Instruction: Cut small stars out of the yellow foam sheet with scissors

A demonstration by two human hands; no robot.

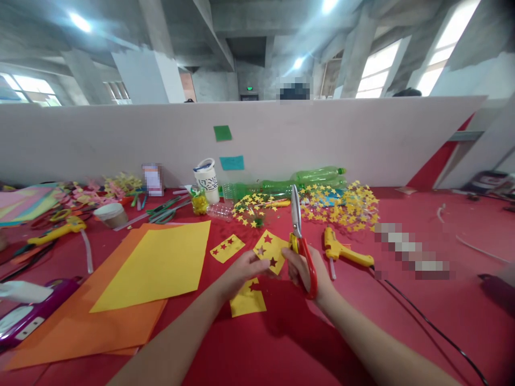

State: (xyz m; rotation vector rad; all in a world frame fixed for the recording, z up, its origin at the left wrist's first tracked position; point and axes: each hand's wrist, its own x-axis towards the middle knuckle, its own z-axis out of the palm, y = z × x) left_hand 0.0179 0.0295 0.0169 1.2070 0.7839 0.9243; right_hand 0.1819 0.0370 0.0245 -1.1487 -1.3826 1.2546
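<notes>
My left hand (246, 269) pinches a small yellow sheet (277, 247) that has star-shaped holes cut through it. Around the red handles of the scissors (296, 214) my right hand (311, 271) is closed; the blades point up and away, and its fingertips come close to the sheet's right edge. Two more yellow pieces with star holes lie on the red table: a strip (227, 248) beyond my left hand and a squarer piece (244, 304) below it, partly covered by that hand.
Yellow sheets (161, 262) over orange sheets (52, 343) lie left. Clusters of yellow stars (346, 206), green bottles (317, 176) and a white cup (207, 182) stand at the back. A glue gun (346, 252) with a trailing cable is right, another glue gun (60, 230) far left.
</notes>
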